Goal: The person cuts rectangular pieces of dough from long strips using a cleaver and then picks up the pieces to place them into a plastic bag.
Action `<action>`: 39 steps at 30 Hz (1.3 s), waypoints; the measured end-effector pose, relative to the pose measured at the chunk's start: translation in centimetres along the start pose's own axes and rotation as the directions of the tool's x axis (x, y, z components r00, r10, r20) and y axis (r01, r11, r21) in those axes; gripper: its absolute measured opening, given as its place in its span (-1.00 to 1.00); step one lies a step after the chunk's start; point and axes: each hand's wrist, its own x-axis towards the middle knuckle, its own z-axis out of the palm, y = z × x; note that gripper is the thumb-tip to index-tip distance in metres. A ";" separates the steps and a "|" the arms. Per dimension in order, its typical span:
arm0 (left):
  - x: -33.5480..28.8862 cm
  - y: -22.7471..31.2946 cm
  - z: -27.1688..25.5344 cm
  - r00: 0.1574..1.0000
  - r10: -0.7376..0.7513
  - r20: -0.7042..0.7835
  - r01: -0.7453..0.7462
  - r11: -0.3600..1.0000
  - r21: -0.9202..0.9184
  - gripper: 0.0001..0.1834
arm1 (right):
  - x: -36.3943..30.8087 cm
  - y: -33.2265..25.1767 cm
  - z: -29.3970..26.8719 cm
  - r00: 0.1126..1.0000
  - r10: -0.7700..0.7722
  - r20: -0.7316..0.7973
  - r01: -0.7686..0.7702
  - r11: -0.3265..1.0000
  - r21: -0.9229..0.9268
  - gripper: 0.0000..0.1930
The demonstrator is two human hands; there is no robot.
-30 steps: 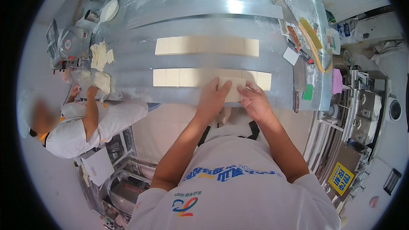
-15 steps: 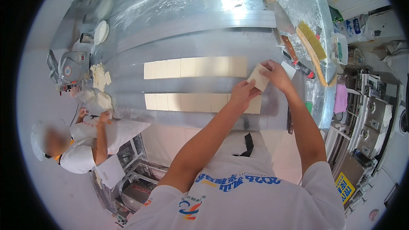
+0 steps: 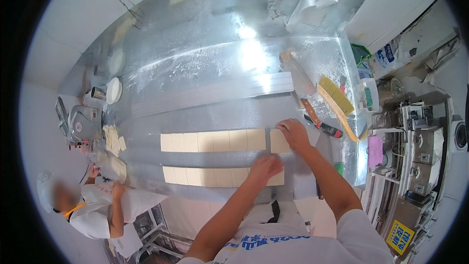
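Two rows of pale, flat dough squares lie on the metal table: a far row (image 3: 213, 141) and a near row (image 3: 210, 176). One separate dough square (image 3: 279, 141) lies at the right end of the far row, with a narrow gap between. My right hand (image 3: 294, 136) is closed, its bent fingers at the far right edge of that square. My left hand (image 3: 266, 167) hovers over the right part of the near row, hiding some squares. It is smeared by motion, and I see nothing held in it.
A long metal strip (image 3: 215, 94) lies beyond the rows. To the right are a wooden-handled knife (image 3: 311, 110), a scraper (image 3: 299, 74) and a bristle brush (image 3: 337, 101). Dough scraps (image 3: 114, 140) and a machine (image 3: 83, 124) are at left, where another person (image 3: 95, 210) handles a bag.
Both hands held the dough square above the table; now it lies at the far row's right end. My left hand has come off it toward me. The view has tilted upward.
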 end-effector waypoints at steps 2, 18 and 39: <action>-4.8 1.4 -0.4 0.999 0.020 0.025 -0.022 0.994 0.111 -0.57 | 0.0 -1.2 -1.4 0.970 0.238 -0.057 -0.219 0.948 0.231 -0.75; -18.5 -4.0 -12.0 0.886 0.145 -0.441 0.059 0.907 0.418 -0.69 | 30.7 3.6 -10.2 0.618 0.175 -0.766 0.038 0.967 0.251 -0.66; -18.9 -5.0 -13.1 0.867 0.220 -0.447 -0.023 0.914 0.405 -0.72 | 27.0 4.4 -17.7 0.840 0.254 -0.479 -0.054 0.918 0.393 -0.77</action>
